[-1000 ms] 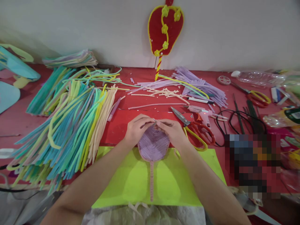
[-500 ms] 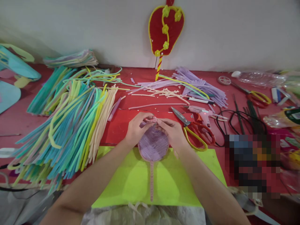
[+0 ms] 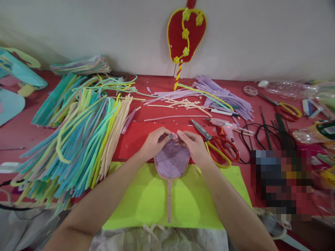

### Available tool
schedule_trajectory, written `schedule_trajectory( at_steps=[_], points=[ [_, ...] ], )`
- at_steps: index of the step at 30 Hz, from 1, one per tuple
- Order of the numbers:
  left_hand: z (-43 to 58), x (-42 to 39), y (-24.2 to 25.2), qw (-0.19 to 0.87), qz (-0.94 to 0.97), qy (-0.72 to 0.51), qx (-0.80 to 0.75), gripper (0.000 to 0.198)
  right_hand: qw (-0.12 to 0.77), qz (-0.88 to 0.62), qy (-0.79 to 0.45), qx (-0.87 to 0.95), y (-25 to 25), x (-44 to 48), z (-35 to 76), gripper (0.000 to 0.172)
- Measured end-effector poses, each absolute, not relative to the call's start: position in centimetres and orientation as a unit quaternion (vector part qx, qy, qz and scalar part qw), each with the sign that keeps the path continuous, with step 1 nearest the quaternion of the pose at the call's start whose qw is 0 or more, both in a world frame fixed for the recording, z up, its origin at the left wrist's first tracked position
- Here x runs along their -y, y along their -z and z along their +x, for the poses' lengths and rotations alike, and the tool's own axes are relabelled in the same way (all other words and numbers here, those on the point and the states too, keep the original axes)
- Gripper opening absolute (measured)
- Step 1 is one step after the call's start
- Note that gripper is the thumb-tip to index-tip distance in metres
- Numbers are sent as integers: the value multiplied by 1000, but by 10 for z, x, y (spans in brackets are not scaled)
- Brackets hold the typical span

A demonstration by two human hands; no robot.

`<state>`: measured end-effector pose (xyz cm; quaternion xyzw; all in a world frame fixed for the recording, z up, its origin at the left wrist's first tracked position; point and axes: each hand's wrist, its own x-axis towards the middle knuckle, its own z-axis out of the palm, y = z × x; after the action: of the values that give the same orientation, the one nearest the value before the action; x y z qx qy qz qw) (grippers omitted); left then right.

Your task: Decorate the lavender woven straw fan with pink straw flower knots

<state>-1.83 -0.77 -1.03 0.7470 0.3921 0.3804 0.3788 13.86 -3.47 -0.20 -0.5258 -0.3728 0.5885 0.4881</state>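
Centre of frame: both hands meet over the top of a purple fan (image 3: 171,162), wrists low, forearms running in from the bottom corners. Left hand (image 3: 157,143): thumb and forefinger pinched on a small pink curl (image 3: 175,136). Right hand (image 3: 193,145): thumb and forefinger drawn together at the curl's right edge, seemingly gripping it too; the other fingers bend underneath, partly hidden. Fingertip hold probably chosen because the piece is so small, one side for each hand. A grey-green speck shows by the left fingertips; cannot tell what it is. Fan lies flat, pink handle (image 3: 169,200) pointing to the bottom of the frame, likely so that its head sits within easy reach; lower head and handle rest on a lime sheet (image 3: 128,209), which perhaps guards the red table (image 3: 133,137). Right of centre, scissors (image 3: 202,130) and a pink glue gun (image 3: 228,130) lie near the right hand, handy for that side. Coloured stems (image 3: 86,150) spread across the left, purple stems (image 3: 222,94) upper right of centre, sorted roughly by colour. Top centre: a red fan (image 3: 178,38) stands against the wall, in plain sight, perhaps as a pattern.
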Motion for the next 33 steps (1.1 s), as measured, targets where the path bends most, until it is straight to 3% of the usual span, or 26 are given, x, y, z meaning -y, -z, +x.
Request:
schedule_trajectory(
  at_steps=[9, 22, 33],
  points=[
    [-20, 6, 12, 393, 773, -353, -351, 14, 472, -525, -557, 438, 0, 34, 144, 25],
    [-16, 9, 11, 403, 704, -425, -402, 10, 561, -530, -502, 391, 8, 42, 120, 23],
    [-20, 6, 8, 405, 742, -386, -368, 11, 520, -538, -520, 412, 11, 39, 131, 24]
  ],
)
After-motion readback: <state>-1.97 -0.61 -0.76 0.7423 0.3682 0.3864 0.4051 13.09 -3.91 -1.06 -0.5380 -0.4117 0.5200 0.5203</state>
